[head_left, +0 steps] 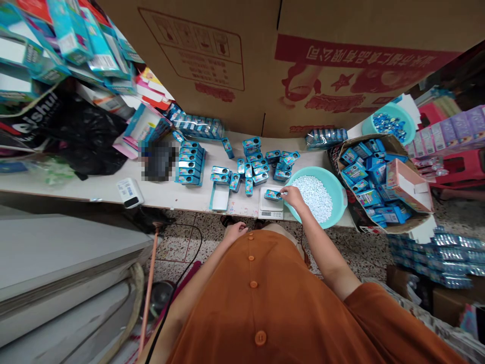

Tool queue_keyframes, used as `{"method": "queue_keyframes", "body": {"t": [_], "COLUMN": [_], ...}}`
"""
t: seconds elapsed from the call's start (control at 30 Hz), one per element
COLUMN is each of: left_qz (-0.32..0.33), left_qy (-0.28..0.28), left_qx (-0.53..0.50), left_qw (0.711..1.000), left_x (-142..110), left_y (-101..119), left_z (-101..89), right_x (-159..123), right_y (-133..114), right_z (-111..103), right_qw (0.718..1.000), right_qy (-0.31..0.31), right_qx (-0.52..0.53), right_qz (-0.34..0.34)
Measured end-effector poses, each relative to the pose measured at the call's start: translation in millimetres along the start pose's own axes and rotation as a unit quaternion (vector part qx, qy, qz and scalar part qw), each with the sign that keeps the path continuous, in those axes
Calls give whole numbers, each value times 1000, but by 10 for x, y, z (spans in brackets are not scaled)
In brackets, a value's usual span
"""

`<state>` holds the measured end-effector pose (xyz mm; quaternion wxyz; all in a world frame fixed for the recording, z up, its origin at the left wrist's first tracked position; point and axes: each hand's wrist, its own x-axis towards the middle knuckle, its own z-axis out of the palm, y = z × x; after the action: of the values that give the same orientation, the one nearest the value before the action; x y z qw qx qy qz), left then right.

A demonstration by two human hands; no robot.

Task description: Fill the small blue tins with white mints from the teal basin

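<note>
My right hand (292,195) reaches over the small white scale (270,208) at the table's front edge, its fingers pinched beside a small blue tin (272,194) that sits on the scale. Just right of the hand stands a teal bowl (338,188) full of small white tablets (314,197). My left hand (235,232) rests low against my orange dress, below the table edge, fingers loosely curled with nothing seen in them. Several more blue tins (257,167) lie clustered on the table behind the scale.
A stack of blue tins (190,162) and an open tin lid (220,197) lie left of the scale. A cardboard box (379,182) of blue packs stands right. A big carton (288,60) walls the back. A second teal bowl (392,121) sits far right.
</note>
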<state>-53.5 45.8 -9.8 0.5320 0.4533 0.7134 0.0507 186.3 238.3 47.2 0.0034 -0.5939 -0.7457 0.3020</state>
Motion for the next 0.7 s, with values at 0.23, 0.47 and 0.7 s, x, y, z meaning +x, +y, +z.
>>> {"method": "queue_keyframes", "body": {"t": [0.23, 0.47, 0.7], "left_qz": [-4, 0, 3], "left_qy": [2, 4, -2], "left_qx": [5, 7, -6], "left_qw": [1000, 1000, 1000], "left_x": [-19, -34, -55], "left_y": [14, 0, 49], "left_z": [-9, -5, -28], "right_x": [-10, -19, -7], "right_y": [17, 28, -35], "right_z": [1, 7, -10], "right_qw": [1000, 1000, 1000], "right_qy": [1, 0, -8], "right_qx": [7, 1, -15], "right_qz": [3, 0, 1]}}
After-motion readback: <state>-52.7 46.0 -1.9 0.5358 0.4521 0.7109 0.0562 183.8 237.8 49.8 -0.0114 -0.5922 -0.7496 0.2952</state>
